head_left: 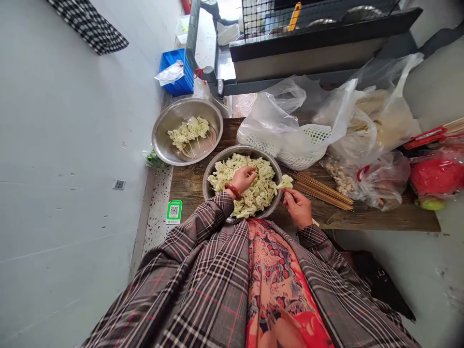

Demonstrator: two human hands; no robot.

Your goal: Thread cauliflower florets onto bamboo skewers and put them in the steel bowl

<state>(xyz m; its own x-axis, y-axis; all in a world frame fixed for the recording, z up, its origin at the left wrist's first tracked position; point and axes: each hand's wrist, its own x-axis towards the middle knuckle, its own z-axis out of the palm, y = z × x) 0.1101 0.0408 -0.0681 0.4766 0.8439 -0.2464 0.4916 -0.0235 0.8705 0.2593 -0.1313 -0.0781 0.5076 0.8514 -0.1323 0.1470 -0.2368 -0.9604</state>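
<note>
A dark wooden table (188, 186) bears a near steel bowl (205, 181) heaped with cauliflower florets (264, 173); a far-left steel bowl (162, 135) holds skewered cauliflower (197, 126). Bamboo skewers (322, 190) lie to the right. The left hand (243, 180) curls over the heap, its grip unclear; the right hand (299, 207) pinches one floret (285, 181) by the near bowl's right rim.

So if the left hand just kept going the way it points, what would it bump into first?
Most likely the cauliflower pieces heaped in the metal bowl, just ahead of the left hand; whether it already touches some is hard to tell here.
</note>
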